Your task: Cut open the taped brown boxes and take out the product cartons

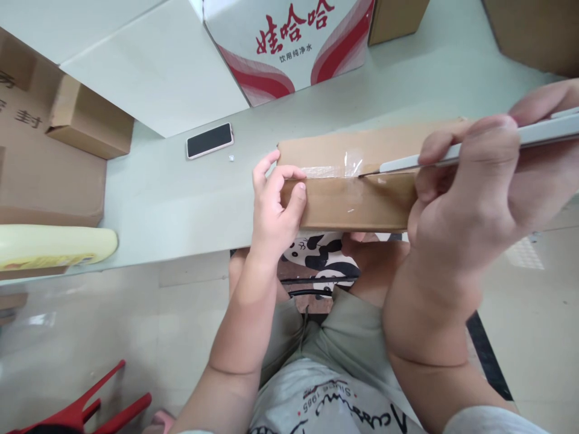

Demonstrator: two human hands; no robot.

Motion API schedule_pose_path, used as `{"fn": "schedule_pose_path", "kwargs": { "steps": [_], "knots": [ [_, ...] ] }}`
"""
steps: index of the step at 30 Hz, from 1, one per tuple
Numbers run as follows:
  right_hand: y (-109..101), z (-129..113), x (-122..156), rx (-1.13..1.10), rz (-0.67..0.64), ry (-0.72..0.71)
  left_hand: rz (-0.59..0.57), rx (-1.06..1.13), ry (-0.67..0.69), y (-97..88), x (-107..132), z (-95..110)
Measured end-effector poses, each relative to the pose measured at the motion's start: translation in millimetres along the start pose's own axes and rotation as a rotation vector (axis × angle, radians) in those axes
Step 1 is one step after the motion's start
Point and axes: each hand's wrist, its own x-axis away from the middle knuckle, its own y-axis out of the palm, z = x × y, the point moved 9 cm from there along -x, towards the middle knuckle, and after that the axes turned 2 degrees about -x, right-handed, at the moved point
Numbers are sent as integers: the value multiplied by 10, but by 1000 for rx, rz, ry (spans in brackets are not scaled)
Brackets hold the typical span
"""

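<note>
A brown cardboard box rests near the front edge of the table, with clear tape along its seam. My left hand grips the box's left end, its thumb on the near face and fingers along the top edge. In my right hand is a slim white utility knife, held like a pen. The knife's narrow dark tip meets the taped seam near the middle of the box. My right hand hides the box's right end.
Beyond the box lie a phone and a small white scrap. A white-and-red carton stands at the back. Cardboard boxes and a pale yellow bottle are on the left. Red stool legs show below.
</note>
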Motion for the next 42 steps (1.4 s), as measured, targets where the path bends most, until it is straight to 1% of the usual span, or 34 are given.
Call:
{"fn": "schedule_pose_path", "kwargs": {
  "steps": [2, 4, 5, 6, 8, 10, 12, 14, 16, 18, 19, 21, 24, 28, 33, 36, 39, 40, 42],
  "knots": [
    [81, -114, 3, 57, -67, -95, -1, -13, 2, 5, 0, 2],
    [141, -139, 8, 74, -94, -98, 0, -29, 1, 3, -1, 2],
    [131, -137, 6, 64, -58, -85, 0, -39, -1, -1, -3, 2],
    [98, -154, 4, 46, 7, -95, 0, -50, -2, -5, -5, 2],
    [7, -202, 11, 1, 166, -147, -7, -71, 1, -8, -8, 11],
    [-66, -224, 24, -36, 292, -189, -3, -87, 25, -16, -6, 46],
    [-85, -209, 22, -42, 332, -186, 28, -104, 70, -39, 6, 106],
    [-64, -221, 20, -40, 292, -200, 70, -128, 111, -64, 27, 170],
    [20, -236, 17, -21, 160, -192, 93, -147, 134, -74, 45, 217],
    [100, -229, 32, 12, 26, -149, 102, -164, 146, -82, 55, 253],
    [122, -215, 43, 32, -20, -120, 107, -174, 150, -89, 57, 270],
    [130, -209, 60, 38, -61, -103, 113, -192, 150, -108, 55, 293],
    [145, -176, 60, 4, -90, -101, 88, -165, 119, -106, 43, 288],
    [142, -163, 52, -53, -71, -136, 74, -91, 61, -79, 44, 229],
    [154, -146, 63, -6, -87, -68, 81, -60, 19, -46, 65, 161],
    [151, -171, 68, -19, -75, -90, 84, -45, 15, -49, 68, 158],
    [143, -164, 64, -23, -39, -119, 123, -43, 0, -90, 91, 156],
    [145, -162, 63, -24, -32, -132, 149, -34, -24, -114, 112, 136],
    [157, -185, 64, -27, -32, -184, 209, 15, -114, -164, 176, 51]
  ]
}}
